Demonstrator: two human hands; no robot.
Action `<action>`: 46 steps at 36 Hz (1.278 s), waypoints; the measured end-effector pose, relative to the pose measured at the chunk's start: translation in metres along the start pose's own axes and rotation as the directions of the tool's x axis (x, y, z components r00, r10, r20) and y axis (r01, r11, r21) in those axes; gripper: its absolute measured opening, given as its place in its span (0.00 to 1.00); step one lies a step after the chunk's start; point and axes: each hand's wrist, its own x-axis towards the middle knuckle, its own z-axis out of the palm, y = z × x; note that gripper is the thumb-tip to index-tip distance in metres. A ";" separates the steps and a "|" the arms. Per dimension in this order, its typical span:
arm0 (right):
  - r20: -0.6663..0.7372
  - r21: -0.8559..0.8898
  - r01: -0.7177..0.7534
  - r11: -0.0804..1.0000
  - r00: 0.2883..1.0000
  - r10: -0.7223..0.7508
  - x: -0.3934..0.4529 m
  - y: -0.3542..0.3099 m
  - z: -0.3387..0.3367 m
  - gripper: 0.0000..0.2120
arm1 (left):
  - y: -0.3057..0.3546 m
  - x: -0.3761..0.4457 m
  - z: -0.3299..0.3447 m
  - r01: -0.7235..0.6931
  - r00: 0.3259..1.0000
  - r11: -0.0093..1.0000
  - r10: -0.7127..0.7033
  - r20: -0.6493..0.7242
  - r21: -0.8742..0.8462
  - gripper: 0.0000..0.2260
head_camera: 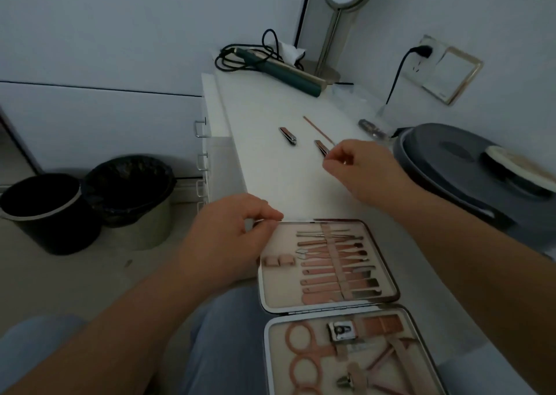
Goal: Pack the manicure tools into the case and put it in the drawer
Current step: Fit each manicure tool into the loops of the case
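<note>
- Nearest to me lies the manicure case (388, 304), spread flat in two halves on the white dresser top (270, 159), under and between my two forearms; most elastic loops in it already carry rose-gold tools, scissors in the near half.
- Beyond my right hand, toward the wall, I see a grey round lidded bin (469, 178) with a pale brush on it.
- Left of my left hand, down on the floor, stand two dark waste bins (90, 202).
- Far past both hands sit a standing mirror (346, 9) and a green hair iron (285, 72) with its black cord.
- My left hand (228, 244) rests at the far left corner of the case, fingers curled, fingertips pinching the rim there.
- My right hand (364, 171) is up over the dresser top, thumb and forefinger pinched on the near end of a nail clipper (321, 147).
- Left of that hand a second nail clipper (288, 135) lies loose on the top.
- Just beyond the right fingertips lies a thin rose-gold stick (316, 129), aslant.
</note>
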 end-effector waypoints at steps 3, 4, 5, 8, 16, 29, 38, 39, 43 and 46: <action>-0.058 0.020 -0.130 0.991 0.990 0.131 0.041 0.004 0.011 0.03 | -0.004 -0.004 0.003 0.001 0.999 0.999 -0.003 -0.043 -0.039 0.07; -0.077 -0.001 -0.168 0.986 0.983 0.167 0.054 0.006 0.012 0.03 | -0.005 -0.005 0.005 0.004 0.998 0.999 -0.007 -0.059 -0.053 0.07; -0.095 -0.045 -0.202 0.978 0.976 0.197 0.066 0.008 0.014 0.04 | -0.006 -0.006 0.006 0.008 0.997 0.998 -0.014 -0.075 -0.069 0.07; -0.124 -0.192 -0.292 0.937 0.954 0.272 0.093 0.017 0.015 0.06 | -0.009 -0.006 0.009 0.010 0.995 0.995 -0.019 -0.094 -0.097 0.08; -0.098 -0.366 -0.389 0.845 0.920 0.381 0.118 0.027 0.020 0.15 | -0.018 -0.007 0.013 -0.033 0.993 0.983 0.012 -0.116 -0.179 0.09; -0.012 -0.526 -0.322 0.787 0.928 0.372 0.114 0.016 0.024 0.14 | -0.019 -0.008 0.012 -0.068 0.992 0.975 0.044 -0.120 -0.209 0.09; -0.115 -0.234 -0.318 0.918 0.947 0.299 0.086 0.016 0.008 0.06 | -0.014 -0.010 0.011 -0.055 0.995 0.980 0.037 -0.098 -0.190 0.07; -0.127 -0.205 -0.289 0.935 0.955 0.267 0.078 0.014 0.008 0.06 | -0.013 -0.010 0.011 -0.055 0.995 0.982 0.038 -0.094 -0.182 0.08; -0.147 0.012 -0.254 0.967 0.956 0.253 0.039 0.011 0.009 0.07 | -0.008 -0.011 0.009 -0.040 0.994 0.989 0.024 -0.109 -0.146 0.08; -0.166 0.088 -0.201 0.976 0.963 0.213 0.004 0.012 0.011 0.05 | -0.005 -0.014 0.010 -0.029 0.986 0.995 0.012 -0.168 -0.097 0.08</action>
